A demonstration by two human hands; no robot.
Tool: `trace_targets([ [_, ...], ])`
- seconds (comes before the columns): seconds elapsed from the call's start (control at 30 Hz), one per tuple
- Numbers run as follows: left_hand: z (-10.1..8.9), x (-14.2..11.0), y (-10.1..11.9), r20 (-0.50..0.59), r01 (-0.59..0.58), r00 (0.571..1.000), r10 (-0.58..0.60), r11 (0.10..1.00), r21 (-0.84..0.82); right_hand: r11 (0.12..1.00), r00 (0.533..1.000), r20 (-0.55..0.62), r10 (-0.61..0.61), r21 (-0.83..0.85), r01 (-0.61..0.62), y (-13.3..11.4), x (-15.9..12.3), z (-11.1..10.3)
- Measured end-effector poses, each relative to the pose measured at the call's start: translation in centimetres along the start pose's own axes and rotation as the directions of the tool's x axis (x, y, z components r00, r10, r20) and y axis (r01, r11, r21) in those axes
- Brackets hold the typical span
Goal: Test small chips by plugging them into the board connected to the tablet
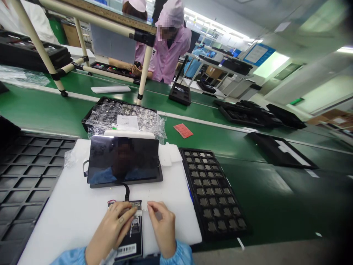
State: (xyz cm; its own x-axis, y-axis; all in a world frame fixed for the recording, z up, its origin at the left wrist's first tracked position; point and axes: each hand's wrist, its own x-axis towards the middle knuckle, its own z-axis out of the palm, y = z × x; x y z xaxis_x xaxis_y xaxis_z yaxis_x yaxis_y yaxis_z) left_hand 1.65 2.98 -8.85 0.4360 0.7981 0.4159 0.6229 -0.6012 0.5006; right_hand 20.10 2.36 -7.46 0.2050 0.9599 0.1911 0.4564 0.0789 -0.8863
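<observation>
A dark screen panel (123,160) stands tilted on a white foam pad (68,206), joined by a black flex cable (126,191) to a flat black device body (132,235) lying in front of it. My left hand (113,228) rests on the device body, fingers curled at its top edge. My right hand (162,226) sits just to the right, thumb and forefinger pinched on a small pale strip (140,212) at the device's top edge.
A black tray of small components (213,195) lies right of the pad, and an empty black grid tray (24,180) lies left. Behind are a bubble-wrapped tray (124,116), a red card (183,130), the green conveyor belt (248,147) and a person in pink (169,48).
</observation>
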Motion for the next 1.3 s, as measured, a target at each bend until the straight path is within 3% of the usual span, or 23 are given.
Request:
trace_targets([
  [0.23, 0.5, -0.1, -0.1, 0.025, -0.036, 0.999, 0.034, 0.996, 0.077, 1.000, 1.000, -0.005, 0.016, 0.017, -0.016, 0.2, 0.0, 0.1],
  [0.6, -0.4, 1.2, 0.6, 0.011, -0.108, 0.994, 0.108, 0.978, 0.177, 0.999, 0.999, -0.007, -0.033, -0.035, 0.033, 0.3, -0.2, 0.2],
  [0.8, -0.2, -0.1, 0.0, 0.043, 0.018, 0.999, -0.017, 1.000, -0.019, 0.993, 0.996, -0.016, -0.089, -0.085, 0.088, 0.4, -0.4, 0.5],
  [0.9, -1.3, -0.2, -0.3, -0.032, 0.064, 0.997, -0.068, 0.989, -0.131, 0.974, 0.990, -0.046, -0.136, -0.191, 0.124, 0.3, -1.3, 0.7],
  [1.03, -2.5, -0.2, -0.5, -0.144, 0.111, 0.981, -0.133, 0.982, -0.150, 0.949, 0.981, 0.083, -0.176, -0.252, 0.191, 0.0, -3.5, 1.0],
  [1.13, -2.4, -0.4, -0.7, -0.153, 0.170, 0.968, -0.199, 0.968, -0.183, 0.945, 0.972, 0.189, -0.140, -0.268, 0.188, -0.4, -4.6, 1.4],
  [1.3, -1.9, -0.3, -1.1, -0.159, 0.107, 0.979, -0.131, 0.983, -0.152, 0.935, 0.970, 0.232, -0.074, -0.321, 0.148, -0.6, -4.7, 1.9],
])
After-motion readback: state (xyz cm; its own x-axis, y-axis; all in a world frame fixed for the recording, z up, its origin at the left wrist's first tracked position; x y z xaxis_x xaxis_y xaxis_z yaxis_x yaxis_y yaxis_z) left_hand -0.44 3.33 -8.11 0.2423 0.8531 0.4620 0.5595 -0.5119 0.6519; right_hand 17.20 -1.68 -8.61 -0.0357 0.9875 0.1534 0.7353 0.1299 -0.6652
